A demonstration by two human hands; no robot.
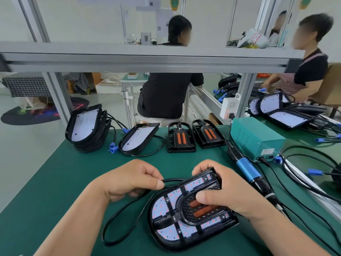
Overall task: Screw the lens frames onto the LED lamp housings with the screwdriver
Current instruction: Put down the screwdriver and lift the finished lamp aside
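Black glossy plastic, rounded: lamp housing [167,232], ribbed lens frame [182,206] seated over its white board. Gripped by right hand [227,196], thumb pressing frame. Left hand [129,180] pinching smooth cable [173,180] alongside. Blue-barrelled screwdriver [248,169] lying just right.

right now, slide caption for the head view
Right hand grips the lamp housing with lens frame on, left hand pinches its cable, screwdriver lies untouched.

A green table [55,182] sits under a grey aluminium frame [147,60]. At its right rear stands a teal metal box [256,139] (vent slots on its side), with a white socket [228,108] behind it. Beyond, a person in black [166,95] sits back-turned. A round rug [36,113] lies on the floor.
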